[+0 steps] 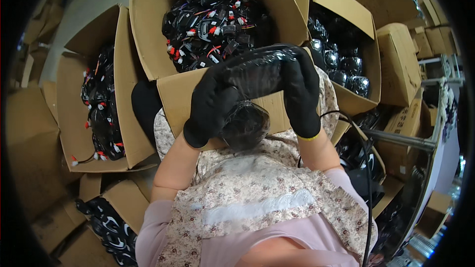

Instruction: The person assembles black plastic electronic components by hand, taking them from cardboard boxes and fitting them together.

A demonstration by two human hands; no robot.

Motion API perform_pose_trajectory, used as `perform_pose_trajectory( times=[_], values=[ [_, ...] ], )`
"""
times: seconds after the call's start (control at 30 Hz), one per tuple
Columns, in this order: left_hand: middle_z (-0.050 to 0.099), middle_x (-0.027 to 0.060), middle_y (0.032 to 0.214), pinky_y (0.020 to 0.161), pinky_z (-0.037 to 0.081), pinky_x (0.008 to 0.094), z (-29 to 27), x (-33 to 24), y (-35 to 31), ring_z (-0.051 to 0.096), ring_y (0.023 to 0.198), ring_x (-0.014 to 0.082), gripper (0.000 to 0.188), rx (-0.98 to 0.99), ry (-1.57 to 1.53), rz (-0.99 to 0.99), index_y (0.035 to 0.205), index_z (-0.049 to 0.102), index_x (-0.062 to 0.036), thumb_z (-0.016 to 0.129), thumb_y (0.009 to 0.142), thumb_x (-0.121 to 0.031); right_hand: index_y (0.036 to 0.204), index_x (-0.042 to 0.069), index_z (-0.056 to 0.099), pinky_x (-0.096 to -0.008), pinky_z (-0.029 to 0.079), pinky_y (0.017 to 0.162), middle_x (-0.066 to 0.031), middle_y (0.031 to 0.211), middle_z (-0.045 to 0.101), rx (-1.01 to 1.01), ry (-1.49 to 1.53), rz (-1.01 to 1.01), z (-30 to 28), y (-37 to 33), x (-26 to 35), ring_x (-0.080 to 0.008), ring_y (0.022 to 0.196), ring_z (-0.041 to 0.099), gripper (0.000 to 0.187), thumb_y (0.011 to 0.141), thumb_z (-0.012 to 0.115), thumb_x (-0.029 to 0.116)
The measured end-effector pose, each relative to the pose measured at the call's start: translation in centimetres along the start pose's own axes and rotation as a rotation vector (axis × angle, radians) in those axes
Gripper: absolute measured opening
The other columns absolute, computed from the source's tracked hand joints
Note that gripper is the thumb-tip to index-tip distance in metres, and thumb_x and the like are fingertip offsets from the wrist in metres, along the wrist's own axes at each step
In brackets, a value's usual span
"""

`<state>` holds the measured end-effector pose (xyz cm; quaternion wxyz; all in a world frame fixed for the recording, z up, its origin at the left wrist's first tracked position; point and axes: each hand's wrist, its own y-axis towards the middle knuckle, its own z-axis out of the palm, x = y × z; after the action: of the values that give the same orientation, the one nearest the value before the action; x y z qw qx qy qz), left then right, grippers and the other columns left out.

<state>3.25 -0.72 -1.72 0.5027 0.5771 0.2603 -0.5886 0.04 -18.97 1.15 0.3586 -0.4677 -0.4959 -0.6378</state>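
Black knit gloves cover both of my hands, over the front flap of a large cardboard box. Between them is a curved, glossy black part in plastic film (260,75). My left hand (210,104) has its fingers wrapped round the part's left end. My right hand (302,94) is closed on its right end, fingers over the top. Just below, near my lap, a rounded dark film-wrapped thing (245,126) shows; whether it joins the held part I cannot tell.
The large open box (146,44) ahead holds many black parts (210,32) with red and white connectors. A similar box (74,94) stands left. At right, another box (368,54) holds film-wrapped black pieces (349,64). A black cable (368,183) and a metal rail (401,139) run nearby.
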Motion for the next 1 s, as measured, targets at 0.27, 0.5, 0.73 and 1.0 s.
perform_pose_trajectory(
  times=[0.27,0.5,0.73,1.0],
  values=[
    [0.061,0.0014,0.098,0.078,0.043,0.0241,0.8,1.7,0.1,0.053,0.088,0.0083,0.05,-0.17,-0.006,0.066,0.119,0.056,-0.0017,0.063,0.095,-0.044,0.112,0.0,0.058,-0.0236,0.045,0.078,-0.0009,0.093,0.06,-0.028,0.035,0.019,0.5,-0.6,0.1,-0.0074,0.089,0.054,0.019,0.094,0.058,0.006],
    [0.061,0.0077,0.12,0.098,0.046,0.0335,1.1,-0.2,2.0,0.057,0.117,0.0186,0.05,-0.148,0.012,0.098,0.117,0.062,-0.0029,0.074,0.086,-0.04,0.11,0.0,0.061,-0.0275,0.048,0.081,-0.0059,0.104,0.059,0.047,0.17,-0.036,-0.2,-0.8,-1.7,-0.0116,0.097,0.057,0.019,0.092,0.062,0.007],
    [0.068,0.0099,0.107,0.1,0.045,0.0413,-0.5,-2.2,1.8,0.062,0.105,0.0264,0.027,0.128,0.332,0.115,0.105,0.07,-0.0045,0.076,0.082,-0.017,0.105,0.005,0.064,-0.0412,0.045,0.089,-0.0127,0.104,0.062,0.192,-0.198,-0.265,-0.7,-0.6,-1.7,-0.0322,0.098,0.058,0.031,0.077,0.073,0.015],
    [0.067,0.0085,0.106,0.097,0.047,0.0427,-0.9,-0.6,2.0,0.063,0.099,0.028,0.029,0.191,0.462,0.451,0.106,0.068,-0.0058,0.077,0.079,-0.013,0.098,0.009,0.066,-0.0406,0.045,0.088,-0.0062,0.097,0.067,0.224,-0.455,-0.627,-1.2,0.1,-1.1,-0.029,0.1,0.061,0.035,0.069,0.082,0.019]
  ],
)
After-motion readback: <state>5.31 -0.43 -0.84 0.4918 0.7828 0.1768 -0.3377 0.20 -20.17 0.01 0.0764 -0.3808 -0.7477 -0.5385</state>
